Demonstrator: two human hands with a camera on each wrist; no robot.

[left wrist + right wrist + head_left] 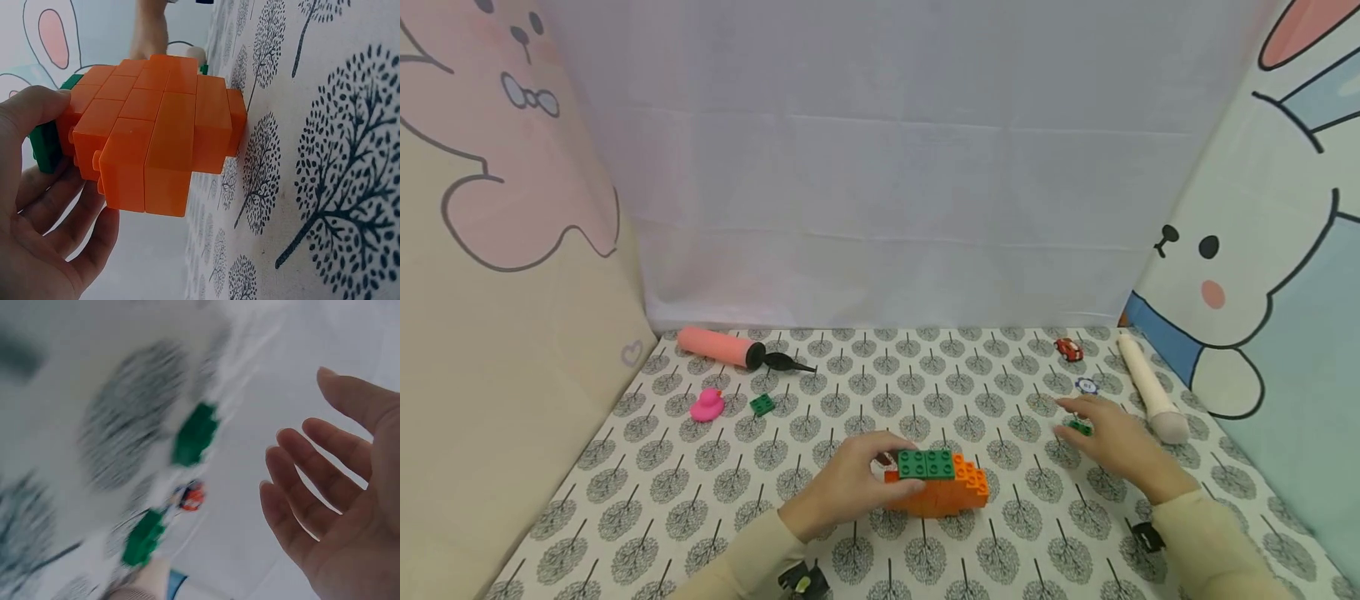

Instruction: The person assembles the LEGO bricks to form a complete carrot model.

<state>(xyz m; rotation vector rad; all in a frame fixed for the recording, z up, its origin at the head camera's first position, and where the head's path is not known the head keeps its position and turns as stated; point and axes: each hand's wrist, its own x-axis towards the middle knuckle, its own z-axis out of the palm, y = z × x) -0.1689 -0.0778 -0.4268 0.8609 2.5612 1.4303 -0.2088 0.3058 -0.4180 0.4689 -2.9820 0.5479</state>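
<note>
A stepped block of orange toy bricks (947, 498), topped with green bricks (926, 464), stands at the front middle of the table. My left hand (847, 485) grips it from the left side. In the left wrist view the thumb (44, 103) lies on one side of the orange bricks (134, 134), the fingers on the other. Off to the right, my right hand (1112, 442) holds nothing, its fingers spread, over a small green brick (1081, 427). Two blurred green bricks, one upper (195, 434) and one lower (144, 537), show in the right wrist view.
At the back left lie a pink cylinder (715, 347), a pink rubber duck (707, 405) and another green brick (762, 405). A red toy car (1069, 349), a small blue-and-white piece (1086, 385) and a cream roller-shaped object (1150, 387) lie at the right.
</note>
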